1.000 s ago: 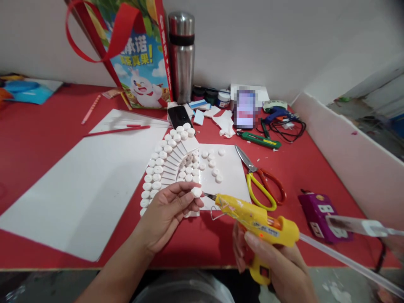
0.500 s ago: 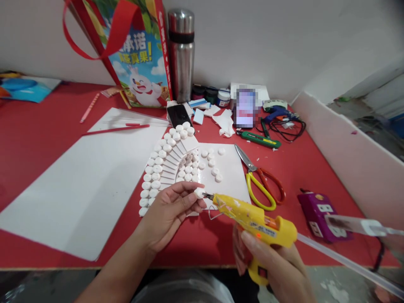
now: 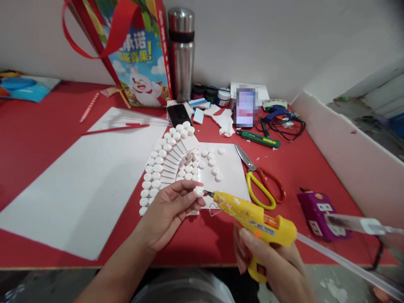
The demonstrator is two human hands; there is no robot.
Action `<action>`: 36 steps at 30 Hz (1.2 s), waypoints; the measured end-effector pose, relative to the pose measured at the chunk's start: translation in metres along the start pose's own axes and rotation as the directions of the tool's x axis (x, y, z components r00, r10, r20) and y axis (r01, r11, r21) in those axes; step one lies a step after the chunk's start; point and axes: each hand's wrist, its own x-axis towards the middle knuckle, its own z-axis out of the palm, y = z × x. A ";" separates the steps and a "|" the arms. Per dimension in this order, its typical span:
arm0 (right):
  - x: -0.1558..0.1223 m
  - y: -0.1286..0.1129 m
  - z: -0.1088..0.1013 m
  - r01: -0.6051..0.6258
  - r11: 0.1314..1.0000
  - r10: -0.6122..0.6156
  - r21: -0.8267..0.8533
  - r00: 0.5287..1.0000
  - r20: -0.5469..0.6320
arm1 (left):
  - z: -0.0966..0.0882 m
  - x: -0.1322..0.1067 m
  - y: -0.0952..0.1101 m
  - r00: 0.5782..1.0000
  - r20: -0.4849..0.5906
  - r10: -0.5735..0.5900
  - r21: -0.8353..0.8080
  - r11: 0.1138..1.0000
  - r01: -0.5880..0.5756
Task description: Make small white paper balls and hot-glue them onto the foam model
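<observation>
Between thumb and fingers, my left hand (image 3: 173, 210) pinches a small white disc (image 3: 198, 192). My right hand (image 3: 268, 261) is wrapped round the handle of a yellow hot glue gun (image 3: 252, 214), its metal nozzle at the disc's right edge. A clear glue stick (image 3: 341, 256) runs out of the gun's back. Just behind my left hand stands a curved white model (image 3: 172, 162) with slatted strips, edged with rows of white discs. Several loose white discs (image 3: 211, 162) lie on a white board (image 3: 232, 168) beside it.
Scissors (image 3: 252, 168) with yellow and red handles lie right of the board, a green utility knife (image 3: 259, 139) behind them. A purple box (image 3: 315, 214) sits at right. A steel flask (image 3: 182, 59), a gift bag (image 3: 142, 63) and a phone (image 3: 245, 109) stand at the back. White sheet (image 3: 78, 181) left.
The glue gun's nozzle has pulled back very slightly from the disc. My left hand still holds the disc in nearly the same spot.
</observation>
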 end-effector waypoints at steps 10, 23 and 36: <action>-0.002 -0.001 0.001 0.030 1.000 -0.030 0.002 0.999 -0.021 | 0.005 0.000 0.001 1.000 -0.017 0.012 -0.008 1.000 -0.012; 0.000 -0.002 0.002 0.055 0.996 -0.052 0.069 0.998 -0.038 | 0.003 0.000 0.001 0.998 -0.043 0.039 0.061 0.997 -0.036; 0.050 0.008 0.001 0.154 0.857 -0.148 0.493 0.988 -0.050 | -0.015 -0.039 -0.007 0.727 0.412 0.549 0.877 -0.023 -0.479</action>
